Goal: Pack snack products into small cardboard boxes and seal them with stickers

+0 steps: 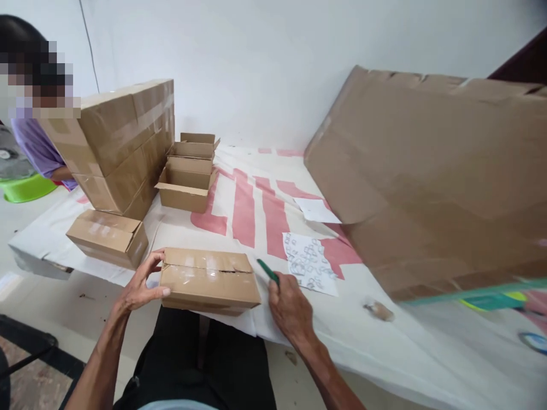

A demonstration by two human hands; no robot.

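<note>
A taped cardboard box (pixel 205 279) lies at the table's near edge, in front of my lap. My left hand (pixel 143 283) grips its left end, thumb on the front side and fingers at the back corner. A short dark gap shows in the top seam toward the right. Just right of the box, my right hand (pixel 290 307) is closed around a slim green tool (pixel 268 270) that points up and left. Whether it is a cutter or a pen I cannot make out. The right hand stands apart from the box.
Another closed box (pixel 106 236) lies left, before a stack of taped boxes (pixel 123 136). Open boxes (pixel 186 196) stand behind. A scribbled paper sheet (pixel 310 262) lies right, near a large cardboard piece (pixel 436 182). A person (pixel 34 136) is at far left.
</note>
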